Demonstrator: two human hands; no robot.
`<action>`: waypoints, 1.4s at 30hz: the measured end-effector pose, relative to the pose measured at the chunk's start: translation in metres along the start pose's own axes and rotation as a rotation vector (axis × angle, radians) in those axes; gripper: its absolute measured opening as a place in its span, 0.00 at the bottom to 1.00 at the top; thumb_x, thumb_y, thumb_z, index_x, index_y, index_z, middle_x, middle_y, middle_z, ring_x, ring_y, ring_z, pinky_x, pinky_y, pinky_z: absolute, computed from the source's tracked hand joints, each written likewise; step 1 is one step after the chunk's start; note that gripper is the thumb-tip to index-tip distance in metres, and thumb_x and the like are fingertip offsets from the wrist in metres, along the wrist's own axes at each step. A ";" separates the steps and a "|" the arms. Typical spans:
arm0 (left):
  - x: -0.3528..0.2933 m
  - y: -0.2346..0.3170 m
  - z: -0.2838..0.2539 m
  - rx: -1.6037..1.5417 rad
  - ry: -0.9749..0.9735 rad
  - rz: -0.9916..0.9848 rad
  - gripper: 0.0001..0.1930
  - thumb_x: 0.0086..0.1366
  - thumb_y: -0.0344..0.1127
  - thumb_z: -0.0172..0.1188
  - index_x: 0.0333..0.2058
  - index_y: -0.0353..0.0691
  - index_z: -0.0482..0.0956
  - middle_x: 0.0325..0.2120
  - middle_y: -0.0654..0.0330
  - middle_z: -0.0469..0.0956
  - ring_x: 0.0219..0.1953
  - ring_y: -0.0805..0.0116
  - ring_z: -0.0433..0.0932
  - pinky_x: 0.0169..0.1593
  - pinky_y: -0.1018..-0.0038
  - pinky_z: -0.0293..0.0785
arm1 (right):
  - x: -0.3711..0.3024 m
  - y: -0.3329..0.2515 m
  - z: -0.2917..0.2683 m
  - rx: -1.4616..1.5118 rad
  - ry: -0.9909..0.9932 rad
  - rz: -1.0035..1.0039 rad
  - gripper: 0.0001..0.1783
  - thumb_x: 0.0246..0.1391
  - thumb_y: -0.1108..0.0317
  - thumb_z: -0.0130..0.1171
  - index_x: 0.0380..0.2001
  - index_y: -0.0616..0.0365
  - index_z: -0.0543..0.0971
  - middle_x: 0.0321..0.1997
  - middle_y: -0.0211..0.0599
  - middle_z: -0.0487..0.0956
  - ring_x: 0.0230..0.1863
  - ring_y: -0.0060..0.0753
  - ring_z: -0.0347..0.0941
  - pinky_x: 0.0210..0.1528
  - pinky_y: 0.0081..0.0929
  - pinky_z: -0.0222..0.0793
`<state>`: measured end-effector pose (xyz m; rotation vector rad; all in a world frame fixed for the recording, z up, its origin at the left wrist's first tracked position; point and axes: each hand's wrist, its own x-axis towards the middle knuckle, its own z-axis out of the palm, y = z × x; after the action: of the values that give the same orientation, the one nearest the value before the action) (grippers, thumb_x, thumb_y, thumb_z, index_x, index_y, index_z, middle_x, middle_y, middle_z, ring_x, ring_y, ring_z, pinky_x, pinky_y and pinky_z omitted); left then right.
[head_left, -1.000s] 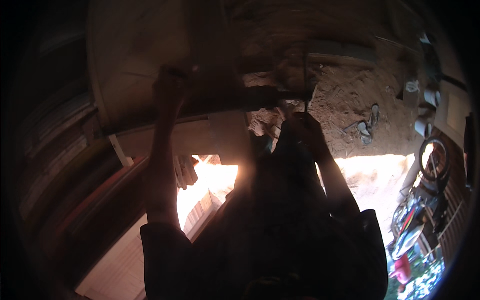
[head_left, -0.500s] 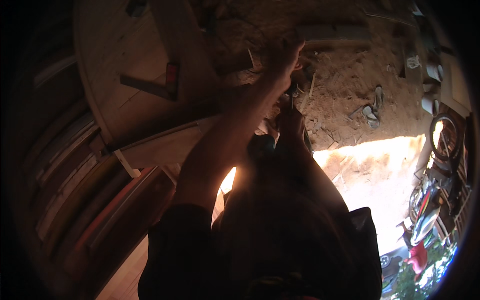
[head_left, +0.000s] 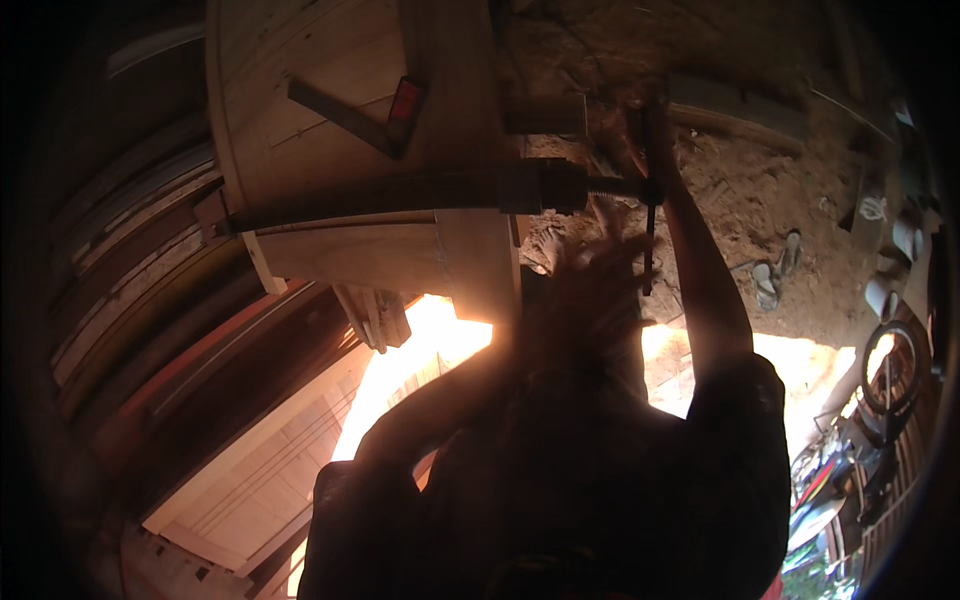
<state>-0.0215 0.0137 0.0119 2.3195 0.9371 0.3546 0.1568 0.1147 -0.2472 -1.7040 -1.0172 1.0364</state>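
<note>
A long dark bar clamp (head_left: 400, 200) runs across the edge of a wooden panel piece (head_left: 340, 240). Its threaded screw and thin crossbar handle (head_left: 650, 235) stick out past the right side of the wood. My right hand (head_left: 645, 125), in shadow, is closed around the far end of that handle. Nearer to me, my left hand (head_left: 600, 275) has its fingers stretched out beside the handle's near end. It is blurred, and whether it touches the bar is unclear. On the panel lies a try square (head_left: 345, 115) with a red-marked stock (head_left: 405, 100).
Stacked boards (head_left: 130, 290) line the left side. A pale panel (head_left: 260, 470) leans at lower left. Sandy ground (head_left: 730, 200) with wood scraps holds a pair of sandals (head_left: 770, 275) and a timber beam (head_left: 735, 110). At far right stands a wheel (head_left: 893, 365).
My left arm has drawn back from its far reach toward my body. My right arm has come forward to the clamp handle. The view has shifted, and the clamp now shows plainly.
</note>
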 end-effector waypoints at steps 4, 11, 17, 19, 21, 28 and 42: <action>-0.002 -0.069 -0.062 0.359 0.038 -0.230 0.52 0.50 0.57 0.76 0.69 0.42 0.63 0.67 0.49 0.65 0.71 0.47 0.61 0.68 0.43 0.60 | -0.027 -0.050 -0.033 0.545 -0.136 0.634 0.32 0.70 0.46 0.52 0.63 0.64 0.70 0.45 0.48 0.84 0.42 0.36 0.83 0.37 0.31 0.78; 0.010 -0.130 -0.068 0.343 -0.110 -0.089 0.47 0.50 0.43 0.79 0.66 0.40 0.65 0.65 0.42 0.66 0.64 0.42 0.70 0.65 0.51 0.67 | -0.006 -0.109 -0.049 0.651 -0.289 0.627 0.18 0.69 0.53 0.58 0.49 0.56 0.75 0.34 0.36 0.81 0.24 0.24 0.73 0.22 0.25 0.68; 0.000 -0.150 -0.054 0.454 -0.020 0.022 0.42 0.48 0.39 0.79 0.59 0.35 0.67 0.63 0.39 0.67 0.63 0.40 0.71 0.64 0.49 0.67 | -0.041 -0.198 -0.046 0.215 0.019 -0.111 0.13 0.65 0.58 0.63 0.40 0.58 0.81 0.27 0.31 0.77 0.21 0.25 0.71 0.23 0.27 0.64; 0.007 -0.141 -0.061 0.383 -0.069 -0.014 0.40 0.47 0.38 0.79 0.56 0.34 0.67 0.61 0.39 0.68 0.62 0.39 0.70 0.64 0.49 0.67 | -0.089 -0.219 -0.049 -0.255 0.231 -0.636 0.08 0.61 0.65 0.65 0.35 0.59 0.82 0.24 0.32 0.76 0.21 0.30 0.71 0.24 0.29 0.63; 0.012 -0.139 -0.067 0.346 -0.068 0.013 0.39 0.47 0.37 0.79 0.55 0.34 0.68 0.60 0.39 0.69 0.61 0.39 0.71 0.64 0.49 0.67 | -0.145 -0.204 -0.048 -0.310 0.198 -0.784 0.04 0.57 0.71 0.65 0.33 0.59 0.82 0.25 0.36 0.78 0.24 0.37 0.74 0.28 0.34 0.67; 0.014 -0.141 -0.059 0.400 0.014 0.084 0.41 0.46 0.37 0.79 0.57 0.33 0.68 0.56 0.40 0.71 0.59 0.38 0.72 0.63 0.49 0.68 | -0.309 0.059 -0.042 -0.442 -0.275 0.240 0.09 0.61 0.63 0.63 0.39 0.57 0.83 0.36 0.42 0.84 0.39 0.44 0.82 0.42 0.42 0.77; 0.005 -0.142 -0.063 0.278 -0.045 -0.073 0.42 0.45 0.39 0.79 0.59 0.39 0.68 0.62 0.43 0.68 0.67 0.43 0.66 0.65 0.44 0.60 | -0.198 -0.080 0.116 1.225 -0.360 0.480 0.09 0.69 0.66 0.50 0.38 0.54 0.78 0.29 0.23 0.70 0.33 0.19 0.68 0.38 0.25 0.67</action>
<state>-0.1223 0.1253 -0.0277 2.5219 1.1043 0.1483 -0.0298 -0.0157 -0.1609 -0.7194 -0.0049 1.7999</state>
